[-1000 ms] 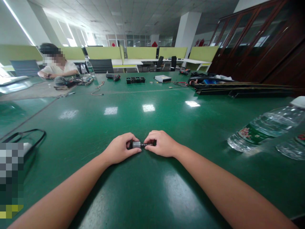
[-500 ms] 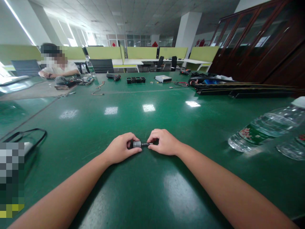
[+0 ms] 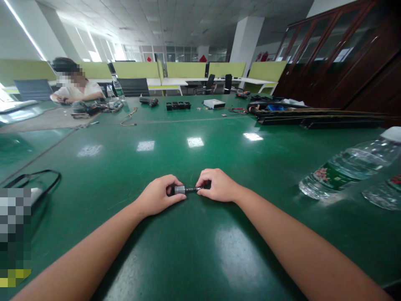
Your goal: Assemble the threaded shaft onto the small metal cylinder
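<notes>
A small silver cylinder with a thin dark shaft (image 3: 179, 190), in looks like a small motor, lies sideways just over the green table. Pinching the cylinder's body between thumb and fingers is my left hand (image 3: 159, 193). My right hand (image 3: 219, 186) closes its thumb and fingertips round the far right end of the shaft (image 3: 190, 190). A short stretch of shaft shows between the two hands; its tip is partly hidden by the right fingers.
Clear water bottles (image 3: 344, 171) stand at the right. A black strap (image 3: 56, 179) lies at the left. Farther back are a power drill (image 3: 148, 101), a black slotted part (image 3: 178, 105), a white box (image 3: 214, 103) and long dark bars (image 3: 313, 117). A person (image 3: 78, 90) sits at the far left.
My right hand has shifted slightly right along the shaft, away from the cylinder. My left hand keeps its hold in nearly the same place.
</notes>
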